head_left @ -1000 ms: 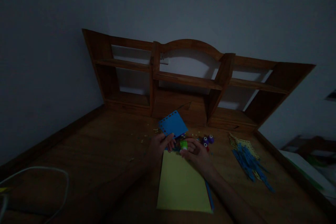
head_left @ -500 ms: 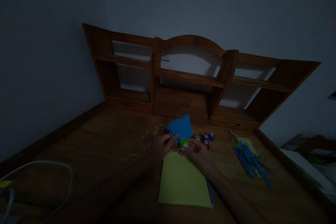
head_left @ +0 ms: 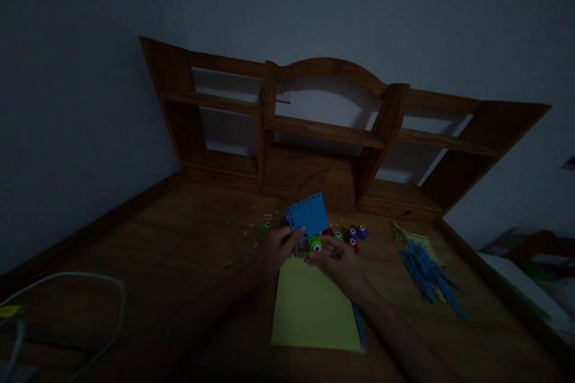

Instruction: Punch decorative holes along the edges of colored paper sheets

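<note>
The scene is dim. My left hand [head_left: 274, 249] pinches a blue card [head_left: 308, 216] with a row of punched holes along its edges, held tilted up above the desk. My right hand [head_left: 338, 258] holds a small green paper punch [head_left: 314, 244] against the card's lower edge. Both hands hover at the far end of a stack of paper with a yellow sheet [head_left: 312, 308] on top and a blue one showing under its right edge.
Small purple, red and green punches [head_left: 353, 233] sit just beyond my hands, with paper bits [head_left: 251, 228] scattered left. Blue paper strips [head_left: 424, 272] lie on a punched yellow sheet at right. A wooden hutch [head_left: 323, 131] backs the desk [head_left: 179, 251]. A white cable [head_left: 81, 311] loops at left.
The blue card has turned and come in closer over the green punch. The view shifted slightly, and more small punches now show behind my hands.
</note>
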`<action>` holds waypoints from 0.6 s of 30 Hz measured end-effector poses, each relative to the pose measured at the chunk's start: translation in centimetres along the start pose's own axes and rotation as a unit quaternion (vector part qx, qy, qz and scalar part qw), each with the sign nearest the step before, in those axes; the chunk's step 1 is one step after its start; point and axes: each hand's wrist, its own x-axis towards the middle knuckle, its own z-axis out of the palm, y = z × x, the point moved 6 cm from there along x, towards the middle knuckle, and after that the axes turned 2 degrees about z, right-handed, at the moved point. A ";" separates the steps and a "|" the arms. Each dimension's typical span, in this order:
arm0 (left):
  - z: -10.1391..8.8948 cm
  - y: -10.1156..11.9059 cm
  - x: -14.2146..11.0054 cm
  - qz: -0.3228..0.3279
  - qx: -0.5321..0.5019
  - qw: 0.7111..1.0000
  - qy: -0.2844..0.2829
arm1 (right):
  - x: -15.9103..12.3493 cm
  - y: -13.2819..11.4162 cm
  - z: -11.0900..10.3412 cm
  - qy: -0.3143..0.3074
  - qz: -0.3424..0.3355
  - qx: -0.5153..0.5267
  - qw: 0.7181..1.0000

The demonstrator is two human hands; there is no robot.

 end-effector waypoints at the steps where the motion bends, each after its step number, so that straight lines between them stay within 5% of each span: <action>1: 0.0 0.0 0.0 0.001 -0.002 1.000 0.001 | 0.0 -0.1 0.1 -0.004 0.000 -0.002 1.000; 18: -0.1 0.0 0.0 -0.007 0.004 1.000 0.016 | -0.1 -0.1 0.0 -0.007 -0.008 0.003 1.000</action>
